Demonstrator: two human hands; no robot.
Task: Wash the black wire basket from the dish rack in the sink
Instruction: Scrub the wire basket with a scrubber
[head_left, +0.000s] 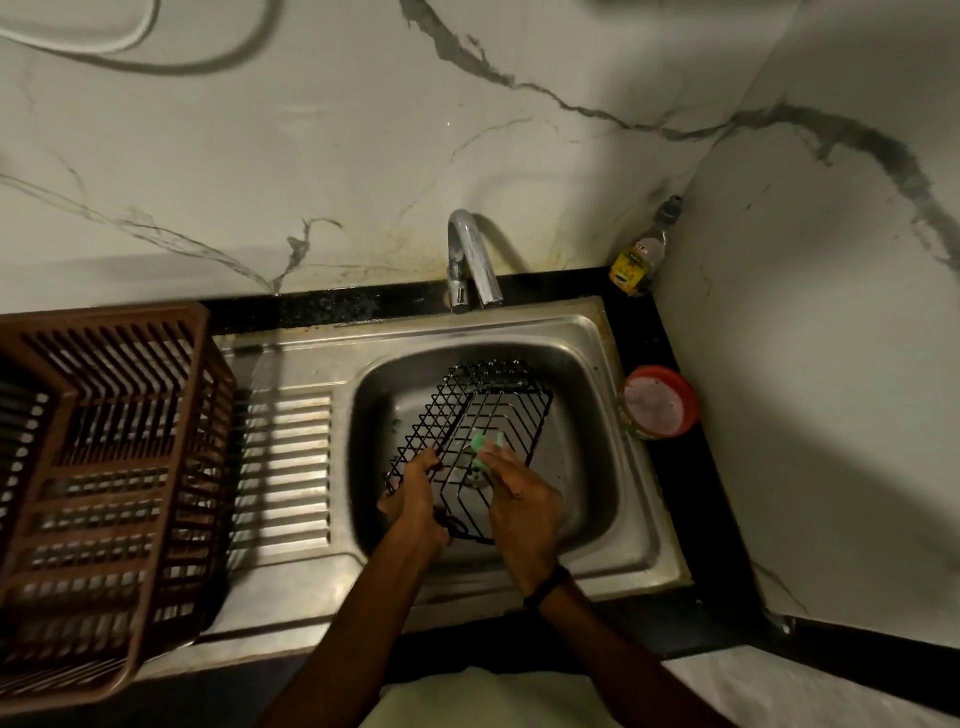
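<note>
The black wire basket (493, 400) is in the sink (592, 483), on the near side of the tap (470, 260). The left hand (415, 493) grips its near left rim, fingers curled round the wire. The right hand (522, 501) pinches a green sponge (487, 444) inside the basket. A brown dish rack (104, 467) stands on the drainboard to the left; a red tub (658, 401) sits by the sink's right edge

A bottle (641, 254) (yellow label) and a red tub (660, 402) stand on the black counter (644, 332), right of a chrome faucet (470, 260).
</note>
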